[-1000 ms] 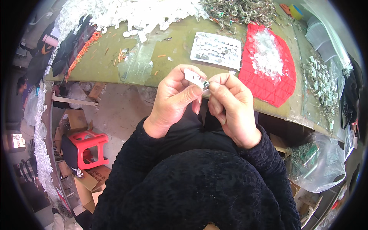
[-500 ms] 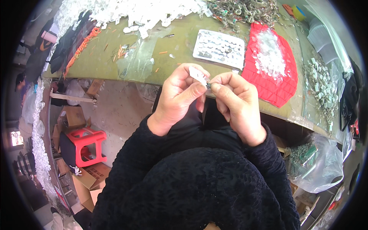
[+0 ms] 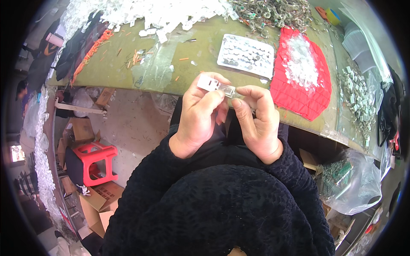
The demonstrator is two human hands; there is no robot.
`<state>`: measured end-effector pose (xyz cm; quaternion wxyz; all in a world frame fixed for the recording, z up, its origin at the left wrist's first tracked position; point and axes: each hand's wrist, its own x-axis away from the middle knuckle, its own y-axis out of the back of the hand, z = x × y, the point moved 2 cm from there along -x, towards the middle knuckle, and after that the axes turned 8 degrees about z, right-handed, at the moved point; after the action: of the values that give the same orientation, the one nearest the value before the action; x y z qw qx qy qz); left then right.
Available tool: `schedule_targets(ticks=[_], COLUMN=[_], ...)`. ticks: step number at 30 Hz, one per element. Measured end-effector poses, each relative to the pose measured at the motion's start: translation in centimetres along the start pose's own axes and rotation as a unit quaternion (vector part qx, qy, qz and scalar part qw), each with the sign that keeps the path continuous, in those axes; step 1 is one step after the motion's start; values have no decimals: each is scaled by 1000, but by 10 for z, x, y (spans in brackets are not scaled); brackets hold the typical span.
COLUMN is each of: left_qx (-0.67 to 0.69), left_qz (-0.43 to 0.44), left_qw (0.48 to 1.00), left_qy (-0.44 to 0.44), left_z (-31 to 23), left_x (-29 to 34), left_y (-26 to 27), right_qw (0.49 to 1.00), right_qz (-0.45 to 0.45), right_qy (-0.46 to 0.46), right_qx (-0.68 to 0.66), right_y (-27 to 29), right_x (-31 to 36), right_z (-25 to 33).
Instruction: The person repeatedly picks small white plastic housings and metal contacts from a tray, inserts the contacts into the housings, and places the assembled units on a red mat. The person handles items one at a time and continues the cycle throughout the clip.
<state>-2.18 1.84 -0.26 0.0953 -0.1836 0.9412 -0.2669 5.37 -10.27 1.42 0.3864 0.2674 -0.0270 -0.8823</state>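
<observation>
My left hand is closed in a pinch on a small white plastic piece with dark slots. Its clear end sticks out past the thumb toward the right. Beside that end is my right hand, thumb and forefinger parted around the tip; whether they touch it I cannot tell. The other right fingers curl under, and a small glint shows among them, too small to name. Both hands are above my lap at the table's front edge. Just beyond them lies a white tray of small round silvery and white discs.
A red cloth bears a heap of clear pieces. White plastic pieces are piled at the back of the green table, near tangled metal parts. Pale clips lie at right. A red stool stands lower left.
The white piece has turned, so its slotted face and clear end now show. My right thumb and forefinger have parted from their pinch on a small dark bit at its end.
</observation>
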Motion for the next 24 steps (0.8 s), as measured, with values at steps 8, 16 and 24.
schedule_targets(ticks=[8,16,24], left_qx=[-70,-12,254], left_qz=[-42,-1,40], left_qw=[997,1000,957], left_qy=[-7,26,134], left_z=[2,2,15], left_x=[0,2,2], left_y=[-9,-10,-8], right_qw=[993,992,946], right_qz=[22,-9,35], right_qy=[-15,-45,-193], right_qx=[117,116,-259], right_y=[9,10,4], right_x=[1,1,15], right_z=[0,-12,-11])
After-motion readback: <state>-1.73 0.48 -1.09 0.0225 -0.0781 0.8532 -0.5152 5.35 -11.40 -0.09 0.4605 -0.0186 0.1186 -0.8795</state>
